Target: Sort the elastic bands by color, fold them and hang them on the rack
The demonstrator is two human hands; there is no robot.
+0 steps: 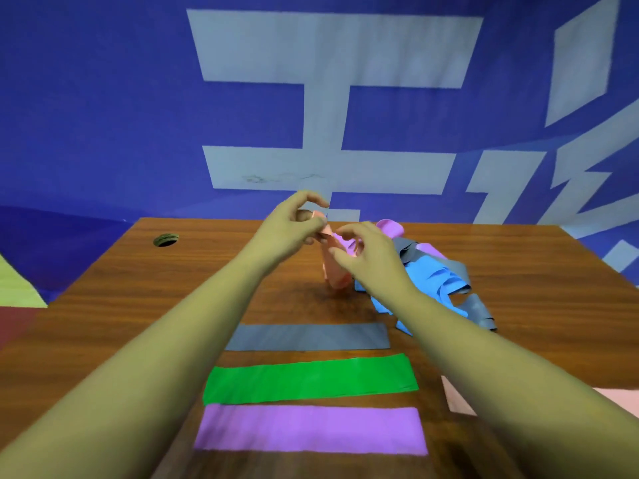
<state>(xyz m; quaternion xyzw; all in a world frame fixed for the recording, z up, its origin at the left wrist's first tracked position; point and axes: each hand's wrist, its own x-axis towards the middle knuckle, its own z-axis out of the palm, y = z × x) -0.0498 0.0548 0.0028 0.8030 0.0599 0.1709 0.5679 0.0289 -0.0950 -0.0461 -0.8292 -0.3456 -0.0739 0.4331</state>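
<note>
Pink band [333, 271] is held upright over far bench [138, 271], top pinched in left grip [290, 226], right grip [371, 262] half-curled at its middle, hold unclear, probably for straightening before being laid by green band [311, 380].

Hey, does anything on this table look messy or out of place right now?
Yes: the tangled pile at the far right of the table, blue, grey and purple bands crumpled together, contrasts with the grey band, green band and purple band laid flat in neat rows. The left hand pinches a pink band beside it.
</note>
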